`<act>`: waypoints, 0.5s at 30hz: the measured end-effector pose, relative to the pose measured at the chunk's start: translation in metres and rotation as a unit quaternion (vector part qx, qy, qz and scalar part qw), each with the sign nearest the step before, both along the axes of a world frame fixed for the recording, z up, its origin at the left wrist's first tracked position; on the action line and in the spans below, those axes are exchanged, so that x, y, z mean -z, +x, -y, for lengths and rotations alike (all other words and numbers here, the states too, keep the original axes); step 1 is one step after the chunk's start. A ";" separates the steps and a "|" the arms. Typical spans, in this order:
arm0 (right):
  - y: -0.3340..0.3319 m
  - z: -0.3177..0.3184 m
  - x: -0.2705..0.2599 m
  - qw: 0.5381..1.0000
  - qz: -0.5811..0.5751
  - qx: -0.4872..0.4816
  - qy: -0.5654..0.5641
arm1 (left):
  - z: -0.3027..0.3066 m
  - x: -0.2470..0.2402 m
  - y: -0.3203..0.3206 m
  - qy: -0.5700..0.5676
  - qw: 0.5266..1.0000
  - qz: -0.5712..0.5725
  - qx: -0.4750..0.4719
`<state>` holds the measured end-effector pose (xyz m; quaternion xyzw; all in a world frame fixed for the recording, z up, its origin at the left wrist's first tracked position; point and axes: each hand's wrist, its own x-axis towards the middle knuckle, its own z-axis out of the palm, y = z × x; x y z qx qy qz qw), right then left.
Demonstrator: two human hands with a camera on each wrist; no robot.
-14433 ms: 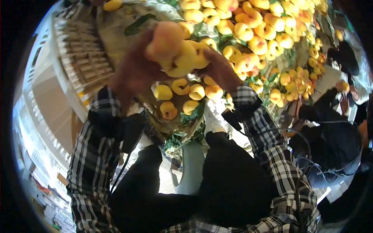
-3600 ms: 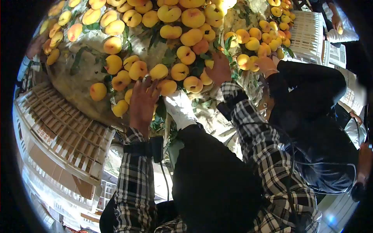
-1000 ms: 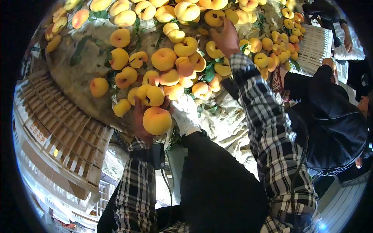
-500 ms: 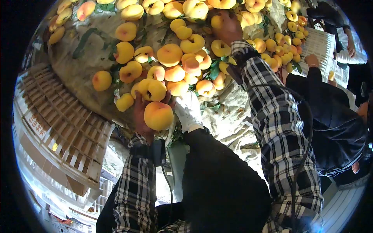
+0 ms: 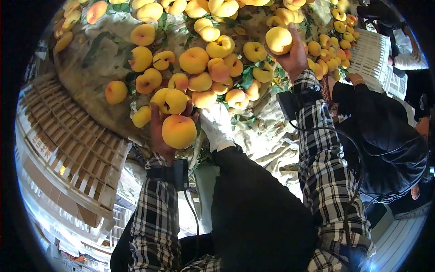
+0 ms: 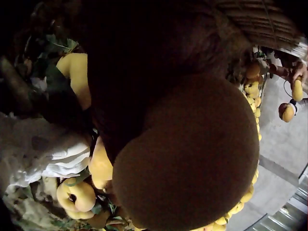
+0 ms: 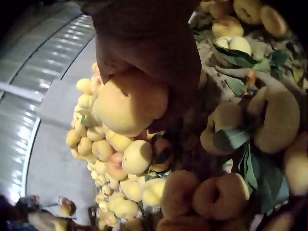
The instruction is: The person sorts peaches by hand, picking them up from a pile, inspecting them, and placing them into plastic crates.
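My left hand grips flat peaches at the near edge of the cloth. A large yellow peach sits in its palm, with another creased one held by the fingers just beyond. In the left wrist view the large peach appears dark and hides most of the fingers. Farther right, my right hand holds a single yellow peach, fingers curled around its side. The right wrist view shows this peach under the hand, above many loose ones.
Flat peaches and green leaves lie scattered over a pale cloth. A slatted plastic crate stands at left, another crate at the back right. Close on my right sits a person in dark clothing. My white shoe rests at the cloth's edge.
Fourteen seconds ago both hands carried peaches together; later both reached among the loose ones. The left has since gathered peaches. My right hand has just lifted one and turned it up, moving right.
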<state>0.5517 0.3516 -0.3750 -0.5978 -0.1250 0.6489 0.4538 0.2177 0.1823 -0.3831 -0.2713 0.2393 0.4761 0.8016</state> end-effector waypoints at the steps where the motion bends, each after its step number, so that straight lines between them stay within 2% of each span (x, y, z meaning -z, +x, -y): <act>1: 0.002 -0.002 -0.001 0.998 0.037 -0.055 -0.019 | -0.001 -0.001 0.000 -0.001 1.000 -0.009 0.003; 2: -0.002 -0.005 -0.007 0.990 0.072 -0.111 -0.038 | 0.000 -0.001 0.001 -0.002 1.000 -0.001 0.001; 3: -0.007 -0.010 -0.010 0.944 0.190 -0.265 -0.050 | 0.000 0.001 0.001 -0.003 1.000 0.006 -0.002; 4: -0.017 -0.015 -0.010 0.860 0.300 -0.408 -0.059 | 0.001 0.002 0.001 -0.005 1.000 0.013 -0.004; 5: -0.026 -0.007 0.004 0.769 0.414 -0.479 0.085 | 0.001 0.002 0.001 -0.008 1.000 0.018 0.000; 6: -0.041 0.000 0.011 0.643 0.509 -0.527 0.224 | 0.000 0.004 0.001 -0.012 1.000 0.024 0.004; 9: -0.080 0.006 0.003 0.512 0.586 -0.582 0.233 | -0.004 -0.003 0.003 -0.018 0.999 0.043 -0.002; 12: -0.091 -0.001 0.005 0.460 0.594 -0.615 0.237 | -0.002 -0.003 0.003 -0.014 0.999 0.046 -0.013; 15: -0.088 -0.007 0.011 0.487 0.564 -0.618 0.251 | -0.008 -0.010 0.005 -0.012 0.999 0.048 -0.022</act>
